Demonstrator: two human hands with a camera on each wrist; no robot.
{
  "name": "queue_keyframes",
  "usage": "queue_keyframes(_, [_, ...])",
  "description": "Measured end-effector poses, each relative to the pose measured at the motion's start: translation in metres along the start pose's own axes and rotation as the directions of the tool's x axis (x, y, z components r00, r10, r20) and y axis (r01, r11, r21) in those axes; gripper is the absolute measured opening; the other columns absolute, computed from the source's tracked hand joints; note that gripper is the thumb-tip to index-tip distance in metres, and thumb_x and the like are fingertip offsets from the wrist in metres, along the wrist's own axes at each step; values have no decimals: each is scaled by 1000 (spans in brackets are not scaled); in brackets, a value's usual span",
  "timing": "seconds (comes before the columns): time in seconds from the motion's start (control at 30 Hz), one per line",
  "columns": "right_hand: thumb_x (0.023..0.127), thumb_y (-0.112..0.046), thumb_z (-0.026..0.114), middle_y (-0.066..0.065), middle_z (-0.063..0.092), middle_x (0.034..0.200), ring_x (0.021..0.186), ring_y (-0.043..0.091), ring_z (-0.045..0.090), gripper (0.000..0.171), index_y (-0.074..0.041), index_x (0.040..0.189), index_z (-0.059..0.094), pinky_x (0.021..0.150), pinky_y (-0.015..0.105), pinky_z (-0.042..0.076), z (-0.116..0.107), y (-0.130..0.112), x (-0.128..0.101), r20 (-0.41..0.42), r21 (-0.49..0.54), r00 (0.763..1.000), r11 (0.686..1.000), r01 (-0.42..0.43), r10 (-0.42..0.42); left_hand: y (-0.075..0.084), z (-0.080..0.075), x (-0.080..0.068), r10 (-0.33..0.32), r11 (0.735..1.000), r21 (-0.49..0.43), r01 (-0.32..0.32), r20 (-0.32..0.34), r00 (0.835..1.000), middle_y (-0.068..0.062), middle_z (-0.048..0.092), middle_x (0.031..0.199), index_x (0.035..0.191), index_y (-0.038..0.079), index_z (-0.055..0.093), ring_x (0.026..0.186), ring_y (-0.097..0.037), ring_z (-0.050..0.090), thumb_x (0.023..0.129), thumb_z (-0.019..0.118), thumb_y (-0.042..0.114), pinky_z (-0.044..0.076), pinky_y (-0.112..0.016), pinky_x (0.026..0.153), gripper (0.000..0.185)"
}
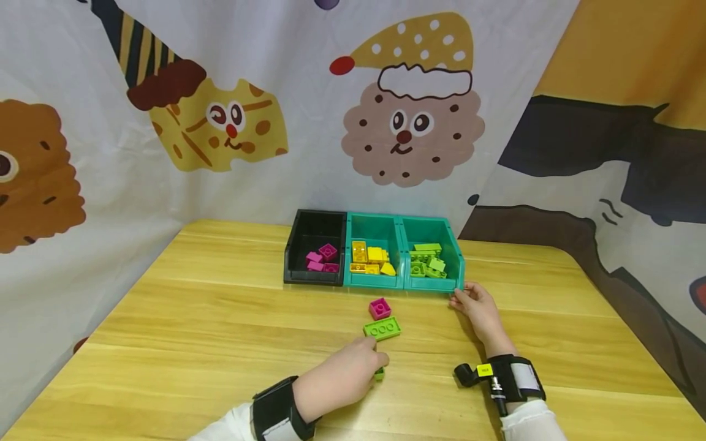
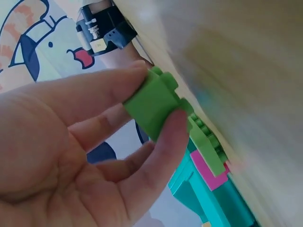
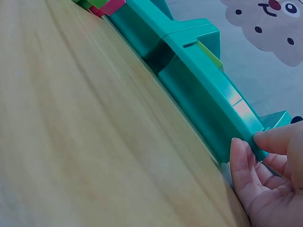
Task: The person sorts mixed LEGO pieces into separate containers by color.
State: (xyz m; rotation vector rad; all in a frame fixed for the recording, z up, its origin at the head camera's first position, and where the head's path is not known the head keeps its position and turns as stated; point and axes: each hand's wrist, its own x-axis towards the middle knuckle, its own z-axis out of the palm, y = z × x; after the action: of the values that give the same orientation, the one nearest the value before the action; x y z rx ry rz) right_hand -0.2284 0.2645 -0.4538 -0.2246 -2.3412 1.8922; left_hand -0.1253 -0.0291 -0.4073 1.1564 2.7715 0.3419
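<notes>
Between thumb and fingers my left hand pinches a small green building block, its studs showing in the left wrist view. Just beyond that hand lies a longer green block, bottom up. A magenta block sits right behind it, also with its hollow side up. My right hand grips the front right corner of the right teal bin, thumb on the rim and fingers at the front. That bin holds several green blocks.
Left of it, a second teal bin holds yellow blocks. A black bin with several magenta blocks stands at the row's left end. The wooden table backs onto a printed cloth.
</notes>
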Motion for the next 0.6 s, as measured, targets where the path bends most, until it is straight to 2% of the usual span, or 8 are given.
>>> queue_keyframes(0.17, [99,-11,46,1,52,94,80,0,57,33,8,125,38,74,15,51,-1,-3,-2,14,-8,1000,1000,-16,17,2,-3,-1,-3,1000,-28,2,-15,1000,0,59,96,110,18,70,79,-4,50,80,74,14,47,-19,73,30])
queue_keyframes(0.37, [99,-11,46,1,52,95,81,-1,57,34,8,126,38,75,15,51,-1,-3,-2,22,-5,1000,1000,-17,17,5,-6,0,13,1000,-15,-14,-34,999,-1,59,96,112,18,70,79,-5,51,82,72,18,48,-18,72,29])
queue_keyframes(0.5, [99,-10,46,0,52,92,80,0,57,33,9,125,38,74,15,51,-2,-1,-2,20,11,1000,1000,-11,11,7,-9,3,50,999,-4,-51,-136,989,-4,58,98,115,15,68,81,-6,50,84,71,17,48,-18,74,30])
queue_keyframes(0.6, [99,-9,46,-1,52,91,79,-1,57,32,9,124,38,74,15,52,-1,-1,-1,15,25,1000,1000,-10,9,10,-14,9,63,997,-17,-70,-243,968,-8,57,103,119,11,66,86,-10,51,85,69,13,48,-19,79,35])
